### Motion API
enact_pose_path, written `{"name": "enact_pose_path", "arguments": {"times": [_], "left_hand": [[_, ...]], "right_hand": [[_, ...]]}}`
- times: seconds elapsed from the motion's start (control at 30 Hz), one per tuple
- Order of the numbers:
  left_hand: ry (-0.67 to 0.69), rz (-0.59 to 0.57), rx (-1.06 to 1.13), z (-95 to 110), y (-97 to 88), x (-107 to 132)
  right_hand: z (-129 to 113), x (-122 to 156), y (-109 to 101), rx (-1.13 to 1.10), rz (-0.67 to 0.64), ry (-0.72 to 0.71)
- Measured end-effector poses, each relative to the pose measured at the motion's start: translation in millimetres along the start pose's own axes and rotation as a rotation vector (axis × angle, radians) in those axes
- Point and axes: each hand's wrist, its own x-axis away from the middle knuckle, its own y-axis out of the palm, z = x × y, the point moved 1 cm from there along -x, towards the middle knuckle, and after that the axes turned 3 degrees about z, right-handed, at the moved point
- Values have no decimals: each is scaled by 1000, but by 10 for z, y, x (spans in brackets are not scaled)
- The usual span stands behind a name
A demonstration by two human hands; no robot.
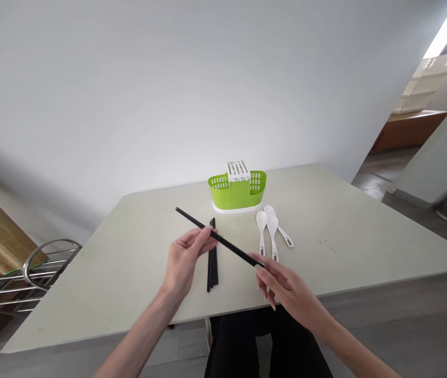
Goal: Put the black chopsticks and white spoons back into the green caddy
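Observation:
Black chopsticks (233,249), seemingly a pair lying close together, slant above the table between my two hands. My left hand (189,253) is closed around their middle, thumb on top. At their lower right end, my right hand (282,281) pinches them between thumb and fingers. Beneath, several more black chopsticks (212,268) lie on the table, partly hidden by my left hand. Right of them rest three white spoons (261,231), bowls pointing away from me, handle ends partly covered by my right hand. Behind stands a green utensil basket (231,198) with a white slatted top and white base.
The pale table (345,226) reaches back to a white wall (168,94). Left of it is a metal rack (30,273) with a bamboo mat (2,226) leaning there. My legs (239,346) are under the front edge.

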Motion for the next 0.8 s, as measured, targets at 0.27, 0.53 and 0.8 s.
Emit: {"name": "enact_pose_path", "arguments": {"times": [0.27, 0.53, 0.8], "left_hand": [[428, 200, -76, 887, -212, -959], [456, 154, -294, 1026, 182, -1951], [341, 56, -470, 620, 558, -2384]], "right_hand": [[363, -430, -1266, 475, 487, -169], [725, -671, -1669, 688, 624, -193], [653, -652, -1618, 719, 568, -219]]}}
